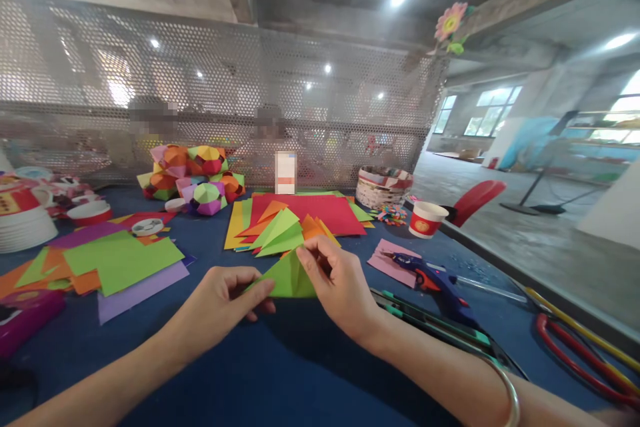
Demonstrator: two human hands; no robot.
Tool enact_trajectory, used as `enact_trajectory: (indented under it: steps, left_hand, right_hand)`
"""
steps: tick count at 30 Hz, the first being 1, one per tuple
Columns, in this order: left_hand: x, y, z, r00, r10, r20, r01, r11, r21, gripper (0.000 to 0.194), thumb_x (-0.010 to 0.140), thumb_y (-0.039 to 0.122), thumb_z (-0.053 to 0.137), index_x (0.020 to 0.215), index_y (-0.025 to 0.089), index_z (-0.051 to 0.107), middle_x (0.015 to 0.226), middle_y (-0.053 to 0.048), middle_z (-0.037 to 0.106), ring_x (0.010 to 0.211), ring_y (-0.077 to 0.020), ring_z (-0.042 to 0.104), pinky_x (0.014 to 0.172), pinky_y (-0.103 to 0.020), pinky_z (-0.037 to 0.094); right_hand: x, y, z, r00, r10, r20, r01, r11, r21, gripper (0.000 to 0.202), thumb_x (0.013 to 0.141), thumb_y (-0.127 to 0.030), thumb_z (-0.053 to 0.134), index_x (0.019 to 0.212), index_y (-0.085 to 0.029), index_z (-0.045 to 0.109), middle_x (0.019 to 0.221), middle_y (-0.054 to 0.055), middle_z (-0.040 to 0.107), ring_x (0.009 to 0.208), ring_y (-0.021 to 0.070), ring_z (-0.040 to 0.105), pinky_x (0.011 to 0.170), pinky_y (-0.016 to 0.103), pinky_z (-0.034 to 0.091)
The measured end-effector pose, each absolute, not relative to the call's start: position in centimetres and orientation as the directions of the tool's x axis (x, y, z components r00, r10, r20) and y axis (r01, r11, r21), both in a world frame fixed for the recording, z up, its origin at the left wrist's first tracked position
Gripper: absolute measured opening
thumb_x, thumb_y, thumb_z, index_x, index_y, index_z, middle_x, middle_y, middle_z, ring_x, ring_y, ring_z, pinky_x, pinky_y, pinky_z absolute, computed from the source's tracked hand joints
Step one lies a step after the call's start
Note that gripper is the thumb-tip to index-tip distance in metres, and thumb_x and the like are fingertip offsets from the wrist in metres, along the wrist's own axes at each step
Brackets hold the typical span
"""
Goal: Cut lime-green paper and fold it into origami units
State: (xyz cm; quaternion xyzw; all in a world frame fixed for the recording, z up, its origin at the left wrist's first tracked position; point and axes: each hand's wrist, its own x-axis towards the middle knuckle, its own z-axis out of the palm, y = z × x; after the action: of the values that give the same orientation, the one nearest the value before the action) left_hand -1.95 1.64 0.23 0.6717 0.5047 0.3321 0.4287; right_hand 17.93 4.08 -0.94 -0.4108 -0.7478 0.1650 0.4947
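Note:
A folded green sheet of paper (295, 278) is held above the table's near side, showing a triangular shape with creases. My left hand (235, 293) pinches its left corner between thumb and fingers. At the paper's upper right, my right hand (337, 283) grips the edge, its thumb and fingertips pressed together. Just beyond my hands lie folded green paper pieces (281, 230) and folded orange pieces (314, 227), resting on a stack of red paper (330, 210). Part of the green sheet is hidden behind my right hand.
Left are loose coloured sheets (130, 257), stacked white cups (25, 227) and paper balls (207, 197). On the right lie a blue glue gun (440, 280), a green-and-black cutter (440, 327), red-handled scissors (575, 353), a paper cup (427, 220) and a woven basket (383, 187). Perforated metal screen (300, 80) stands behind.

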Motion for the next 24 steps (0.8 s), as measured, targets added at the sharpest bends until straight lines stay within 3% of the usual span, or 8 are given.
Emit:
enact_trajectory:
  steps: [4, 12, 19, 24]
  left_hand:
    - [-1.92, 1.69, 0.47, 0.252, 0.966, 0.063, 0.432, -0.171, 0.886, 0.041, 0.08, 0.057, 0.057, 0.066, 0.02, 0.068, 0.068, -0.003, 0.074, 0.061, -0.014, 0.063, 0.06, -0.024, 0.052]
    - [-1.81, 1.58, 0.46, 0.235, 0.97, 0.07, 0.437, -0.17, 0.883, 0.045, 0.078, 0.061, 0.055, 0.065, 0.019, 0.067, 0.059, -0.003, 0.069, 0.055, -0.0147, 0.062, 0.054, -0.025, 0.048]
    - [-1.85, 1.15, 0.74, 0.231, 0.97, 0.07, 0.444, -0.169, 0.88, 0.054, 0.077, 0.068, 0.06, 0.051, 0.02, 0.053, 0.048, 0.0, 0.059, 0.045, -0.0122, 0.054, 0.049, -0.024, 0.042]
    - [-2.47, 1.12, 0.76, 0.341, 0.938, 0.065, 0.372, -0.198, 0.907, 0.058, 0.08, 0.066, 0.061, 0.047, 0.019, 0.054, 0.046, -0.001, 0.057, 0.042, -0.0102, 0.048, 0.046, -0.023, 0.035]
  right_hand:
    - [18.2, 4.5, -0.92, -0.158, 0.764, 0.626, 0.496, 0.61, -0.619, 0.024, 0.098, -0.039, 0.049, 0.082, -0.022, 0.056, 0.067, -0.002, 0.059, 0.056, 0.0118, 0.05, 0.055, 0.024, 0.035]
    - [18.32, 4.84, -0.75, -0.173, 0.771, 0.612, 0.557, 0.59, -0.585, 0.025, 0.099, -0.039, 0.049, 0.082, -0.022, 0.055, 0.065, -0.002, 0.058, 0.054, 0.012, 0.049, 0.054, 0.025, 0.033]
    - [18.47, 4.8, -0.48, -0.191, 0.771, 0.607, 0.566, 0.592, -0.574, 0.025, 0.099, -0.04, 0.047, 0.082, -0.023, 0.055, 0.065, -0.002, 0.057, 0.053, 0.0126, 0.046, 0.055, 0.026, 0.032]
    - [18.52, 4.72, -0.25, -0.212, 0.766, 0.607, 0.532, 0.612, -0.586, 0.024, 0.099, -0.04, 0.048, 0.083, -0.023, 0.055, 0.064, -0.003, 0.054, 0.053, 0.0118, 0.043, 0.055, 0.026, 0.032]
